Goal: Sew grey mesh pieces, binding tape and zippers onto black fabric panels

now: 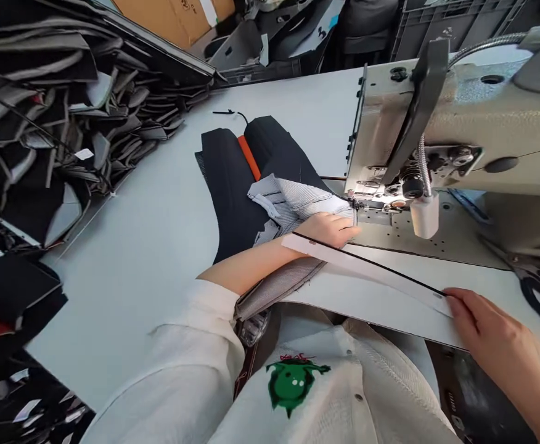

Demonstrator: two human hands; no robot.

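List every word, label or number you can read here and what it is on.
No text is legible.
Cardboard box: reddish print, too blurred.
White tag on the stacked fabric pieces: too small.
Shirt: green figure, no words.
Sewing machine: no brand readable.

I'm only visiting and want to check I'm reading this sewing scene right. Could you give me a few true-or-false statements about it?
1. The right hand pinches the end of the white strip. True.
2. The left hand lies far from the sewing machine. False: it rests on the grey fabric, right beside the machine.
3. An orange strip shows on the black fabric. True.
4. The piles on the left are bright red. False: the stacked pieces are black and grey.
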